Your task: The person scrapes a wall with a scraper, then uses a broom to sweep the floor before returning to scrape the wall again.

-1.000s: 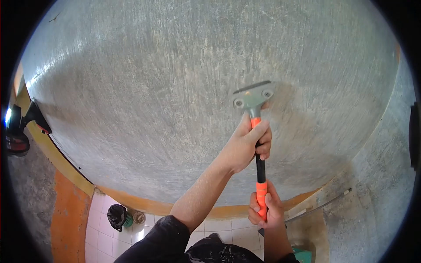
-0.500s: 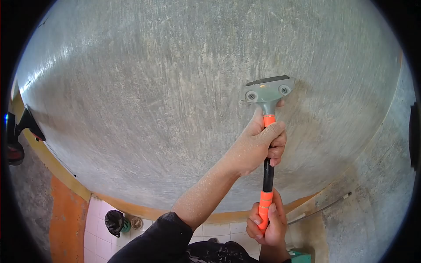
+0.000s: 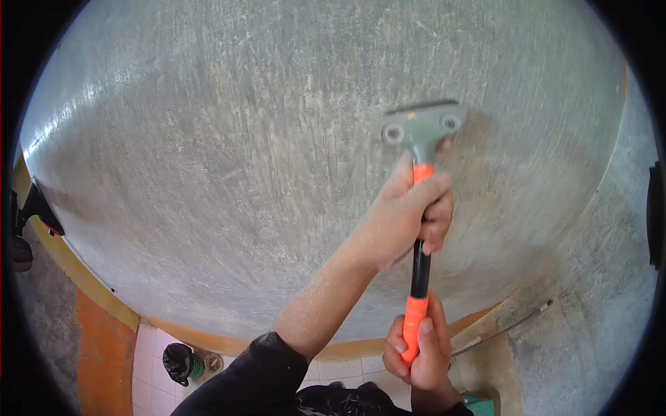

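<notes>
A long-handled scraper (image 3: 420, 270) with a grey-green head lies against or very close to the grey wall (image 3: 229, 173). My left hand (image 3: 409, 215) is wrapped round the upper part of its handle, just below the head, slightly blurred. Lower down, my right hand (image 3: 423, 347) grips the orange end of the handle. Pale dust covers my left forearm. The scraper head's blade edge points up the wall, and its contact with the surface cannot be made out.
At the lower left a bin with a black bag (image 3: 179, 362) stands on white floor tiles. A green object (image 3: 479, 405) sits at the bottom right. A thin pipe or cable (image 3: 513, 322) runs along the right wall. Dark objects show at both edges.
The scraper head has moved a little up the wall, and both hands have shifted slightly up and left with it. Both still hold the handle.
</notes>
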### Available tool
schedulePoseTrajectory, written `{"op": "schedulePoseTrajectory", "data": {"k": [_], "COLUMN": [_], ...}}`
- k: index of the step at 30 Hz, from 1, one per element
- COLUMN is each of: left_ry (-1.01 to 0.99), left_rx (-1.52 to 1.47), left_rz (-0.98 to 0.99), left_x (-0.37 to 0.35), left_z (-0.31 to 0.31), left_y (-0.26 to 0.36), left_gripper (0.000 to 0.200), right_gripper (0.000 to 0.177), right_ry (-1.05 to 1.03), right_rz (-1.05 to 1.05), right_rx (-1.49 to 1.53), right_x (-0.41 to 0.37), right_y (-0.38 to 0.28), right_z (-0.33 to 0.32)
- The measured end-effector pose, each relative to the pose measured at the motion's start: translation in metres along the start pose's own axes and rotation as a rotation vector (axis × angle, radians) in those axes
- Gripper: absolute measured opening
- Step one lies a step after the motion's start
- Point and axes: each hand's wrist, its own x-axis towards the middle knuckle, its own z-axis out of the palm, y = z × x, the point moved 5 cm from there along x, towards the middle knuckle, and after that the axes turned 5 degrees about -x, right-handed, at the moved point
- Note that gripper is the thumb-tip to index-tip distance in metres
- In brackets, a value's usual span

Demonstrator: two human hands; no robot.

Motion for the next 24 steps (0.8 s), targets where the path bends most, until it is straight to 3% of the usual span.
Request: {"op": "schedulePoseTrajectory", "data": {"k": [7, 15, 19, 24], "left_ry": [0.1, 0.042, 0.06, 0.044], "left_rx": [0.016, 0.047, 0.034, 0.021], "left_rz": [-0.043, 0.113, 0.065, 0.114], "left_x": [-0.018, 0.029, 0.006, 0.018], "left_z": [-0.006, 0.029, 0.016, 0.022], "left_y": [-0.016, 0.039, 0.014, 0.031], "left_gripper": [0.036, 0.033, 0.032, 0.033], "right_gripper": [0.057, 0.062, 0.063, 0.055], "right_ry": [0.021, 0.031, 0.072, -0.003], "right_rz": [0.04, -0.009, 0.071, 0.054], "right_rx": [-0.034, -0.22, -0.189, -0.208], "right_x": [-0.01, 0.023, 0.0, 0.008], "right_y": [0.019, -0.067, -0.038, -0.059], "right_z": [-0.009, 0.01, 0.005, 0.008]}}
